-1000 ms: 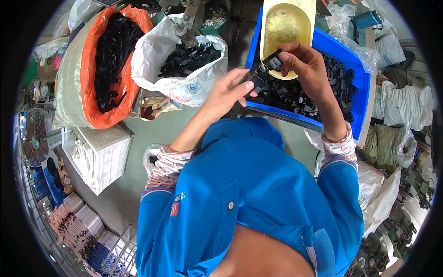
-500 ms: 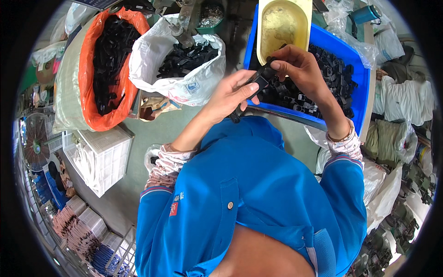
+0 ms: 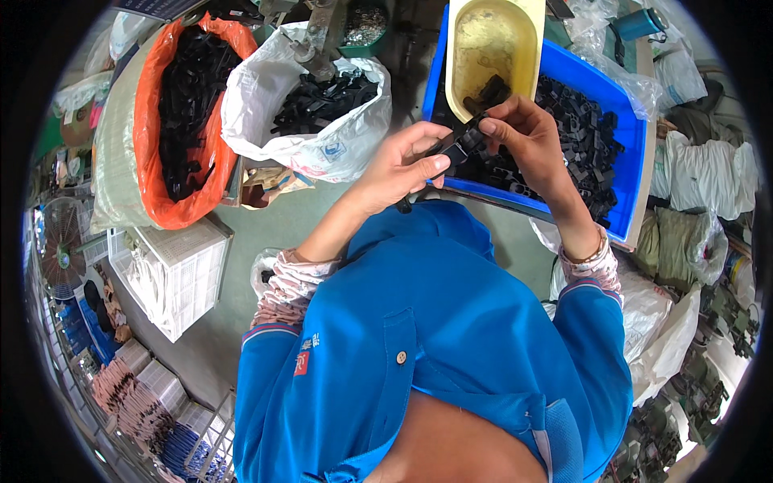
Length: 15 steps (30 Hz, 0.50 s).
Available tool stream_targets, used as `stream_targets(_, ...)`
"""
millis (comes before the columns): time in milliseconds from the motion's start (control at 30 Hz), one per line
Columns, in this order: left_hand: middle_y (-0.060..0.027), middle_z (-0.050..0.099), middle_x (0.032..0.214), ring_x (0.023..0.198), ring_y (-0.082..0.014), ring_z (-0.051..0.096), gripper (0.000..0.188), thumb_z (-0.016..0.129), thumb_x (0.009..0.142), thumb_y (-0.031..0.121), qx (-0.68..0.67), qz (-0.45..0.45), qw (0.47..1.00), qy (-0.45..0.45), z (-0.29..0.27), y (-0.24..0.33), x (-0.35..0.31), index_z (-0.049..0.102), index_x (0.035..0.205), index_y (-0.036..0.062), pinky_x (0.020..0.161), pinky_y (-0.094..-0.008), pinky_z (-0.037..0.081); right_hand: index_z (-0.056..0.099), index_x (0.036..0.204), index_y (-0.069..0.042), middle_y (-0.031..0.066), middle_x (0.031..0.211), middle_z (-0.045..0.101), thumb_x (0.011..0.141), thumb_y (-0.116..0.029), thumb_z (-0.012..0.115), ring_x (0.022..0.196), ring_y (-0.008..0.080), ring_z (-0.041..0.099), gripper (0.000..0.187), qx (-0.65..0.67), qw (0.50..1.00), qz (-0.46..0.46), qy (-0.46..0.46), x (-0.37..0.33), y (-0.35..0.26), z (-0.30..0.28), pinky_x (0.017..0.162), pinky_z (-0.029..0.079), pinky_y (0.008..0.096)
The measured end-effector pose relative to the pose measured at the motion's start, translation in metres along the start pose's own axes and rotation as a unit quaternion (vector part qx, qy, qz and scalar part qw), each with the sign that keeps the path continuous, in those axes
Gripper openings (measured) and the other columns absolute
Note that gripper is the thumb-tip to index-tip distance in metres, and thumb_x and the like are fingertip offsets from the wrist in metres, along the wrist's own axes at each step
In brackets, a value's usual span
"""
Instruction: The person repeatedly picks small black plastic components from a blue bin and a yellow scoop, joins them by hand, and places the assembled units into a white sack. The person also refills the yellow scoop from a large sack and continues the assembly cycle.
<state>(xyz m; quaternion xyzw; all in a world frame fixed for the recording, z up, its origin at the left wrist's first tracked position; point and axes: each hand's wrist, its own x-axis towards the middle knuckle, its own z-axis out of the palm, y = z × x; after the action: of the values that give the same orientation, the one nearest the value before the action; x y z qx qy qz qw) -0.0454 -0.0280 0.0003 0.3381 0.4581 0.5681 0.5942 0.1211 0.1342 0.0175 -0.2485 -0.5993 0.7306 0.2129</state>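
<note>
My left hand point(image 3: 403, 165) is closed round a black plastic part point(image 3: 457, 153), its thumb lying along the near side. A dark strip of it shows below the fingers. With thumb and forefinger pinched, my right hand point(image 3: 519, 133) grips the upper end of the black piece; whether that end is a separate part I cannot tell. Both hands are over the near left side of a blue bin point(image 3: 636, 161) filled with black plastic parts point(image 3: 576, 121). Just beyond my fingers, another black piece point(image 3: 493, 90) shows at the near end of a yellowish tray point(image 3: 527, 48).
Left of my hands stand a white sack point(image 3: 250, 121) and an orange-lined sack point(image 3: 145, 161), both containing black parts. A white plastic crate point(image 3: 189, 274) sits on the floor below them. A green tub point(image 3: 364, 48) is at the back; clear plastic bags point(image 3: 616, 68) lie at the bin's far right.
My right hand has shifted slightly downward and right. A black piece now shows in the near end of the yellowish tray. My left hand keeps its grip, with the held part tilted somewhat differently.
</note>
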Motion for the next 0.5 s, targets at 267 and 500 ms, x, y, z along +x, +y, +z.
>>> stream_targets(267, -0.0077, 0.066, 0.091, 0.074, -0.0125, 0.062, 0.034, 0.069, 0.089, 0.012, 0.128, 0.029, 0.987, 0.089, 0.015, 0.008, 0.006, 0.051, 0.116, 0.0003, 0.062, -0.0258, 0.048, 0.064, 0.102, 0.000, 0.0043, 0.092, 0.067, 0.091, -0.015, 0.070, 0.073, 0.0078, 0.059, 0.019, -0.006, 1.000, 0.009, -0.025, -0.015, 0.015, 0.014, 0.068, 0.049, 0.0223)
stream_targets(500, -0.0057, 0.065, 0.080, 0.068, -0.0092, 0.057, 0.025, 0.074, 0.084, 0.012, 0.361, 0.119, 0.921, 0.088, -0.003, 0.006, -0.006, 0.052, 0.078, 0.0028, 0.060, -0.0286, 0.047, 0.063, 0.106, 0.001, 0.0036, 0.092, 0.064, 0.096, -0.017, 0.061, 0.085, 0.0108, 0.062, 0.021, 0.121, 0.992, 0.020, -0.010, -0.032, 0.034, 0.028, 0.080, 0.051, 0.0278)
